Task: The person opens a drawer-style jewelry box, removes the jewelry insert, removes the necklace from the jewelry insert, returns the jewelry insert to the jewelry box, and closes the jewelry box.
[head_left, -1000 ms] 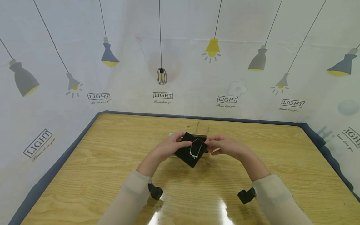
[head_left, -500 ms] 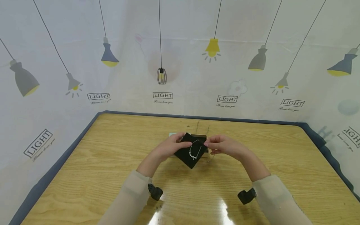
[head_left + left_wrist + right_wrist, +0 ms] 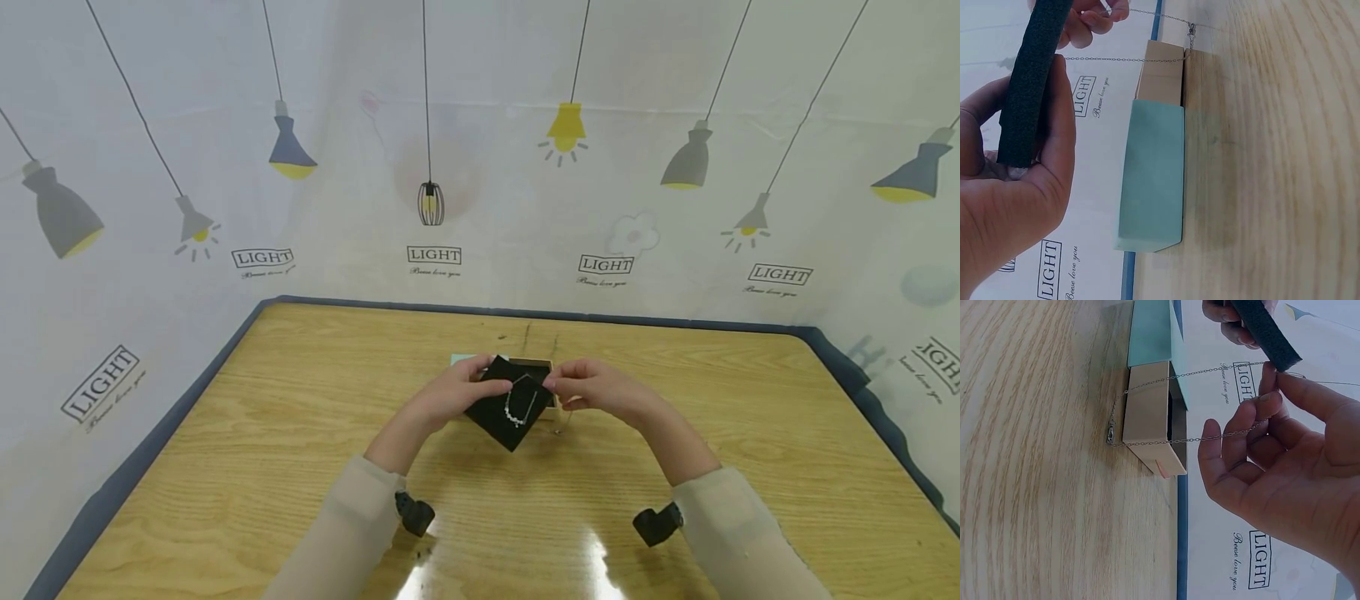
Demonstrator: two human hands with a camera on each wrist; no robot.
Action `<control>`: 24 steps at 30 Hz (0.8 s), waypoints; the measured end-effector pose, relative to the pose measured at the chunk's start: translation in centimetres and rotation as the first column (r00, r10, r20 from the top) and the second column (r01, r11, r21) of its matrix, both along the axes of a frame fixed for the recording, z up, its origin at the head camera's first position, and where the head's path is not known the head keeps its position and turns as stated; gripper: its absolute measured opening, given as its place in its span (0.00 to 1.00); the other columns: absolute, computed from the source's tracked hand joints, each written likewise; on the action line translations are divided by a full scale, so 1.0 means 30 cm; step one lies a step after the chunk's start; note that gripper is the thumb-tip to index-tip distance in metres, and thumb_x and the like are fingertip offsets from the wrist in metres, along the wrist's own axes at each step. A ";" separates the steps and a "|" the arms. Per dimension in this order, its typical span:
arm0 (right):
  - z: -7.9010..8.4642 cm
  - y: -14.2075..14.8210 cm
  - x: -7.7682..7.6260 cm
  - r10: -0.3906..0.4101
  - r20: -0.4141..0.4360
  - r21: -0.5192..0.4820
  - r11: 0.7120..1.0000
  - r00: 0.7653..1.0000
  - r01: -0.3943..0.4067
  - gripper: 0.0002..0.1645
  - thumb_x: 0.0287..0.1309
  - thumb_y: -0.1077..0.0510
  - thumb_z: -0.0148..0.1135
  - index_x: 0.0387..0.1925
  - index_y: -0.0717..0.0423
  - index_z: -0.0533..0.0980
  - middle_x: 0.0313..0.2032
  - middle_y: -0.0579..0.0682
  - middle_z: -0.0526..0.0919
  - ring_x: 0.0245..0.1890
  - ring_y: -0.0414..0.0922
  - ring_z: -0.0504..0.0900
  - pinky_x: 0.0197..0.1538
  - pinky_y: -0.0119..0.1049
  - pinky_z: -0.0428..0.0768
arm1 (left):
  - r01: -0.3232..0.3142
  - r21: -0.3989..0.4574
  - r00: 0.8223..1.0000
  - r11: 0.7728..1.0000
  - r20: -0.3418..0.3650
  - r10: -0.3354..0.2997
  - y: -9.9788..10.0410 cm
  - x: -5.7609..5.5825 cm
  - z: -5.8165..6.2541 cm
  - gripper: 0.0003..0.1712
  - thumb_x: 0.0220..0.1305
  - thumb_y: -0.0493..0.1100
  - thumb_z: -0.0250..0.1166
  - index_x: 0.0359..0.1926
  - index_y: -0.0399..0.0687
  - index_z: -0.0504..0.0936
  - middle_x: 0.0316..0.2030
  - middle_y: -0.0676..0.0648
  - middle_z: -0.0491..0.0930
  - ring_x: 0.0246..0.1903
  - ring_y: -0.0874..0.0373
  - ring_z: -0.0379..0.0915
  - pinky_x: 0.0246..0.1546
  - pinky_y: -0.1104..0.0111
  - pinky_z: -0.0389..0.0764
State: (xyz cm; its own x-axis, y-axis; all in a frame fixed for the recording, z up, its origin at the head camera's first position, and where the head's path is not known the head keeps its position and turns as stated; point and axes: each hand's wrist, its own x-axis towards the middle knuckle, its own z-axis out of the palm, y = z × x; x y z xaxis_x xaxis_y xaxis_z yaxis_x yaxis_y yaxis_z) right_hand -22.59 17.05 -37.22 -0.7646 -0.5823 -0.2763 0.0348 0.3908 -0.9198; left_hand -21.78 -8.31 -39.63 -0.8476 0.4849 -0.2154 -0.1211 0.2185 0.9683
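My left hand (image 3: 450, 390) grips a black foam jewelry pad (image 3: 497, 414) by its left side, thumb on top. A silver necklace (image 3: 517, 419) with small pendants lies across the pad's face. My right hand (image 3: 603, 390) is at the pad's right corner, its thumb and index finger (image 3: 1269, 375) pinching the necklace chain there. Behind the pad, the chain (image 3: 1166, 442) hangs in a long loop, its clasp end at the bottom, with one strand passing over the right hand's curled fingers. Seen edge-on, the pad (image 3: 1029, 87) is thick.
Behind the pad on the wooden table (image 3: 300, 467) lies a box with a mint-green sleeve (image 3: 1152, 175) and a beige drawer (image 3: 1147, 406) slid partly out, dark inside. A printed curtain (image 3: 510, 208) stands behind the table's far edge.
My right hand has shifted slightly left to the pad's corner, and the chain loop now shows hanging below its fingers. The pad has tipped a little lower.
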 end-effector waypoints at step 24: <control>0.007 0.006 -0.005 -0.014 -0.041 -0.022 1.000 0.999 0.013 0.14 0.75 0.56 0.50 0.43 0.62 0.77 0.29 0.44 0.68 0.37 0.41 0.71 0.57 0.46 0.79 | 0.001 -0.005 1.000 1.000 -0.017 -0.001 0.003 0.000 -0.006 0.23 0.72 0.45 0.58 0.62 0.37 0.71 0.49 0.38 0.83 0.38 0.61 0.82 0.44 0.67 0.84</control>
State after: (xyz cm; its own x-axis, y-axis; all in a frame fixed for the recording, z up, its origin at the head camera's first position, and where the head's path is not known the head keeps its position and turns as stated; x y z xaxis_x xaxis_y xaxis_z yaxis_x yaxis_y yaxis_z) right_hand -22.74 17.24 -37.00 -0.7831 -0.5772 -0.2316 0.0019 0.3702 -0.9290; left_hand -21.77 -8.23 -39.80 -0.8505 0.4850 -0.2038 -0.1046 0.2238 0.9690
